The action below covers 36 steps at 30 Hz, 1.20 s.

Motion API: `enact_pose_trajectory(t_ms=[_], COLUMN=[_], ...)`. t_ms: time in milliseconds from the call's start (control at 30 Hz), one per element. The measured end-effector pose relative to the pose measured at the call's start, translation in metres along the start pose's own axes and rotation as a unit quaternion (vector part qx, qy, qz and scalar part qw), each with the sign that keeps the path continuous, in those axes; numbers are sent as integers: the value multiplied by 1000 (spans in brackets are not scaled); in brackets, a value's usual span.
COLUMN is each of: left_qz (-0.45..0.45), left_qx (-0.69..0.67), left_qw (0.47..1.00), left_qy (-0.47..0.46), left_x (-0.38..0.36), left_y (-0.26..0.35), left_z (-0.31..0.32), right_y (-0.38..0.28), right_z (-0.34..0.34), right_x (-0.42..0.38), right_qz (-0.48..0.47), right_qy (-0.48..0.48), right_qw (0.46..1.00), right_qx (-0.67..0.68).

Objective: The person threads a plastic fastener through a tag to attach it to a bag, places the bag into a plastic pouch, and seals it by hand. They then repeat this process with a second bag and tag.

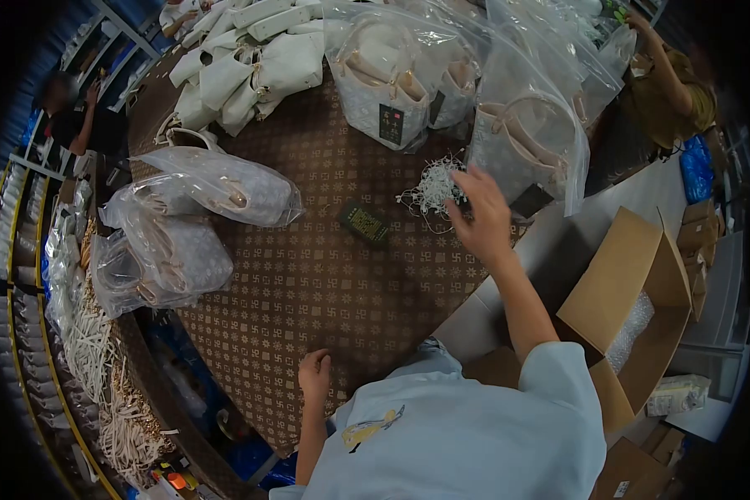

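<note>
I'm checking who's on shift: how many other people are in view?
3: a left person by the shelving, a right person beyond the bagged handbags, and a top person, partly cut off. More may be hidden.

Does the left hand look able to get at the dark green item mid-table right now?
Probably yes: only patterned tabletop shows between the left hand and the dark green item, with the nearest wrapped bags off to the left.

A table (308, 292) is covered with brown patterned cloth. An open cardboard box (593, 292) is positioned at right. Metal shelving (133, 30) is installed at upper left; yellow-edged racks (11, 285) are arranged along the left.
</note>
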State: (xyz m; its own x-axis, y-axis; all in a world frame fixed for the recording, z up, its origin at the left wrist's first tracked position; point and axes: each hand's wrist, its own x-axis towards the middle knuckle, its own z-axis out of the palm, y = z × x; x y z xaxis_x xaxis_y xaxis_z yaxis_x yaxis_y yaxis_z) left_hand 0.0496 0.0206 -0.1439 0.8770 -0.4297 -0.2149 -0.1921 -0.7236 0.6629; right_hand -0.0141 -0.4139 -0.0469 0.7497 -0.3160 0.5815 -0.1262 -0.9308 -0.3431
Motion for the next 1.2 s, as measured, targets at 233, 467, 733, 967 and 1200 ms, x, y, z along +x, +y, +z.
enact_pose_trajectory(t_ms=[233,467,733,967,1200], left_qz=[-66,-11,-64,-118,-72], left_qx=[-25,-22,-8,-26,3], left_qw=[997,999,997,992,996], left_qy=[-15,27,40,48,45], left_x=[-2,5,10,10,10], left_y=[9,-4,-1,-1,1], left_z=[-3,5,8,7,2], right_y=[82,-9,92,130,130], right_z=[175,115,41,77,84], right_x=[-14,-72,-109,-52,-34], right_qz=[232,100,513,638,614], right_qy=[-49,-80,259,151,126], right_qw=[968,990,818,752,776], right_qx=[-75,61,-19,-76,-70])
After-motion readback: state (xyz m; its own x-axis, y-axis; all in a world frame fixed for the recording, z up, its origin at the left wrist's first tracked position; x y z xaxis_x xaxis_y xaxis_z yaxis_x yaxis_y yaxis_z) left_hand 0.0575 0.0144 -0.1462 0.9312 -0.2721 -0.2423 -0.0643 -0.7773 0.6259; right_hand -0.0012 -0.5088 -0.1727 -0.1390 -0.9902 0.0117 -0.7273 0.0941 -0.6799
